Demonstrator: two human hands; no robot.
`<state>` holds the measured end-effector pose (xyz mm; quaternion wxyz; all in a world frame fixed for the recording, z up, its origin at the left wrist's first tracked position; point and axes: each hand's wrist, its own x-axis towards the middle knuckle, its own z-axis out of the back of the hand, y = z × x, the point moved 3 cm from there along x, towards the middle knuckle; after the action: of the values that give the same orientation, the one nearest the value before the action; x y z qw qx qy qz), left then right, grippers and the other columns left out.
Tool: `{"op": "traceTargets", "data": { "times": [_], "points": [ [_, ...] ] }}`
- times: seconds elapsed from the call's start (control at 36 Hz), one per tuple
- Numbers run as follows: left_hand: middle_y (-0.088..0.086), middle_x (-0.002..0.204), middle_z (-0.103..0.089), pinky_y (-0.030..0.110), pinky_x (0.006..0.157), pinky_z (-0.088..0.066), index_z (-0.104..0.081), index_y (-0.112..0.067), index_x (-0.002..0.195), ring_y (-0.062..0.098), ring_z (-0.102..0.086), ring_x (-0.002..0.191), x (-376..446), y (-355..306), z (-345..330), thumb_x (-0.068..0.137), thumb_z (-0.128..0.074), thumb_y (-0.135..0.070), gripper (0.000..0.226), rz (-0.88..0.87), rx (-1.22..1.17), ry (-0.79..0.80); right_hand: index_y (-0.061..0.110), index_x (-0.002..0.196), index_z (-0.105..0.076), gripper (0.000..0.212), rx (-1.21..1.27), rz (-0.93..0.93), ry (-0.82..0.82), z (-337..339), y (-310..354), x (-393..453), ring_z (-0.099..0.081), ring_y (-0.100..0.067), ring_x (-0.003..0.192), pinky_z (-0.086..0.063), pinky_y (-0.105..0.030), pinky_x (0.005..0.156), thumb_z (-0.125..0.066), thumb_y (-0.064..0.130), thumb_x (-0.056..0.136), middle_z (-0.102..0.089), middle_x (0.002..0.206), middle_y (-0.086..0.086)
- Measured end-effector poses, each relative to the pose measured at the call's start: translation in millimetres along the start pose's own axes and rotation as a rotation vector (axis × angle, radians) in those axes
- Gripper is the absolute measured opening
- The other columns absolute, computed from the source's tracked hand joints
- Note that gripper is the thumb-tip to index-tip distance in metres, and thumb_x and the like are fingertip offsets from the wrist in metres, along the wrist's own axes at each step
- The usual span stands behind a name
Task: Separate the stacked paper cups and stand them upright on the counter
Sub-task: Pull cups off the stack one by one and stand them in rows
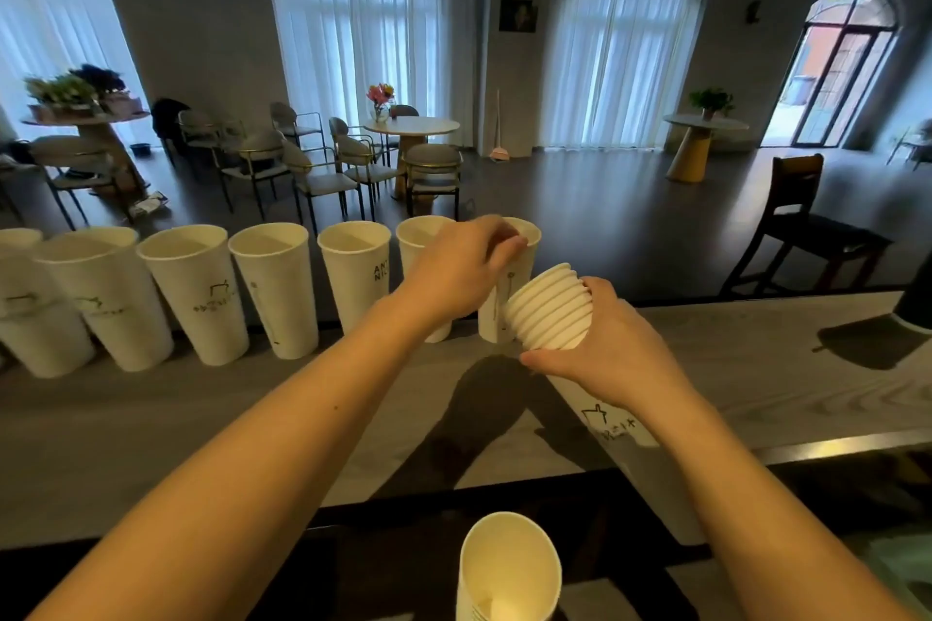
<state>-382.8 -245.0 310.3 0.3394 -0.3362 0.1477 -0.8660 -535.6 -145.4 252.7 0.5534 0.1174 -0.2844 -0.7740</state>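
White empty cups [272, 287] line the counter [756, 368]; right hand [613, 358] fingers clamp the nested stack [549, 308], left hand [454, 267] fingers pinch the end cup's [524, 277] rim.

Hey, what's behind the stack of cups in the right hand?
Behind the stack in the right hand stands one upright cup, its rim under the left hand; its lower side is hidden.

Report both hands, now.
Left hand: fingers closed on the rim of the last standing cup.
Right hand: closed around the stack of cups.
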Motion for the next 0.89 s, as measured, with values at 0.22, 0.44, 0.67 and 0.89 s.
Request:
{"op": "traceTargets", "data": {
  "times": [0.22, 0.44, 0.67, 0.89],
  "points": [
    [0.002, 0.097, -0.068, 0.034, 0.081, -0.049, -0.066, -0.015, 0.109, 0.013, -0.062, 0.09, -76, 7, 57, 0.104, -0.041, -0.031, 0.03, 0.075, -0.303, 0.194, 0.035, 0.137, -0.039, 0.1, 0.073, 0.123, 0.072, -23, 78, -24, -0.061, -0.015, 0.101, -0.058, -0.045, 0.084, -0.08, 0.068, 0.051, -0.06, 0.115, 0.008],
    [0.013, 0.077, -0.058, 0.03, 0.065, -0.039, -0.064, 0.0, 0.1, 0.009, -0.049, 0.067, -140, 60, 133, 0.103, -0.042, -0.032, 0.038, 0.219, -0.253, 0.19, 0.036, 0.115, -0.052, 0.074, 0.145, 0.241, 0.15, -85, 164, -56, -0.064, -0.006, 0.089, -0.057, -0.037, 0.071, -0.084, 0.061, 0.054, -0.063, 0.101, 0.013],
    [0.005, 0.072, -0.049, 0.033, 0.066, -0.034, -0.06, -0.004, 0.083, 0.015, -0.044, 0.067, -209, 120, 220, 0.103, -0.042, -0.034, 0.04, 0.358, -0.172, 0.199, 0.032, 0.123, -0.051, 0.087, 0.172, 0.347, 0.235, -158, 260, -85, -0.062, -0.009, 0.095, -0.058, -0.04, 0.079, -0.08, 0.067, 0.05, -0.06, 0.104, 0.015],
    [0.026, 0.104, -0.063, 0.035, 0.074, -0.04, -0.065, -0.002, 0.103, 0.019, -0.053, 0.081, -267, 179, 286, 0.1, -0.044, -0.035, 0.04, 0.442, -0.193, 0.139, 0.032, 0.122, -0.052, 0.08, 0.177, 0.434, 0.33, -220, 345, -105, -0.061, -0.005, 0.091, -0.054, -0.033, 0.071, -0.083, 0.062, 0.054, -0.059, 0.101, 0.015]
  ]
}}
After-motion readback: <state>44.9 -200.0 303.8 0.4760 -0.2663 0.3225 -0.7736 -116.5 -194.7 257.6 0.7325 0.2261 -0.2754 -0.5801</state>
